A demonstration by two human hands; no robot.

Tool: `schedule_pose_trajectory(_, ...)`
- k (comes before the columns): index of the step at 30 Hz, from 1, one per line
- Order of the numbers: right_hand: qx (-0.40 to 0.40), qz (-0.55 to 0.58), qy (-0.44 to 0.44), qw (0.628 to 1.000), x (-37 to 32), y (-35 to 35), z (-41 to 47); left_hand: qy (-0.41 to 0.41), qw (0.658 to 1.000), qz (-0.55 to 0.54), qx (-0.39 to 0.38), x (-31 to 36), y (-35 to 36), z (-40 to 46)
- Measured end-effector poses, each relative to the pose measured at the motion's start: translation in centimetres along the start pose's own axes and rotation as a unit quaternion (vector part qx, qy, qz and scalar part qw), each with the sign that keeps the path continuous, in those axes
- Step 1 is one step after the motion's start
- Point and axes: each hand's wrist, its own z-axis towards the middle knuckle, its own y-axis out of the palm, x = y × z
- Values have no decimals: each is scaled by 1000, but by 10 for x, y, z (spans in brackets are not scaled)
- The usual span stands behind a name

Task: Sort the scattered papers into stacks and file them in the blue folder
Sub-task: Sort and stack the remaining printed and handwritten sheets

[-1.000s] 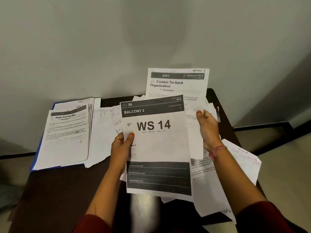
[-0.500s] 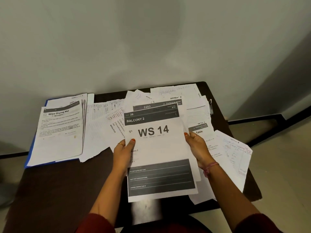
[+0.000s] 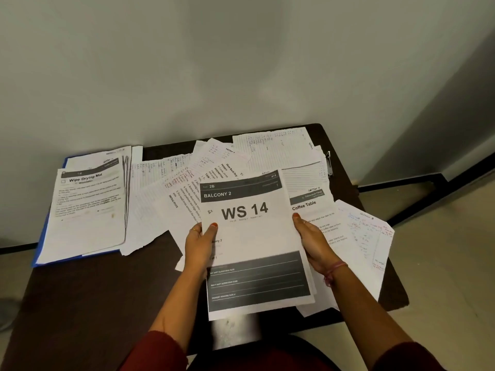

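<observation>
— So where had the sorting got to at that moment?

— Both hands were busy with one bundle. The left hand (image 3: 199, 243) gripped the left edge of the "WS 14" sheet (image 3: 251, 236), thumb on top and fingers curled underneath; the right hand (image 3: 312, 243) held the right edge the same way. A few more sheets seemed to sit squared behind that cover page, held just above the near side of the table (image 3: 88, 295).

— And the rest of the papers?

— Loose papers (image 3: 270, 153) were fanned across the far and right parts of the table, overlapping each other, some handwritten, some printed; one headed "Coffee Table" (image 3: 310, 210) peeked out beside the right hand. A binder clip (image 3: 329, 163) lay near the far right edge.

— Where was the blue folder?

— At the left end of the table, well apart from the hands. Only its blue rim (image 3: 40, 245) showed, because a stack topped by the "Wipe Drying Mat" page (image 3: 88, 207) lay on it.

— How would you have done that step well?

— I'd judge the bundle needed its edges tapped level first, gripped lightly so the sheets didn't crease. Then it should have gone down as its own stack, clear of the scattered heap, so nothing slid back into it.
</observation>
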Motion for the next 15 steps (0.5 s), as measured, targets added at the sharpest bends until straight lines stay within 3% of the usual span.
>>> schedule_pose_trajectory(7,78,-118,-25,990,18,-19,1,-37,999,14,-5,-27,24,-8)
schedule_pose_trajectory(15,106,-187,0,977,27,-54,3,-87,989,88,-81,-48,52,-21)
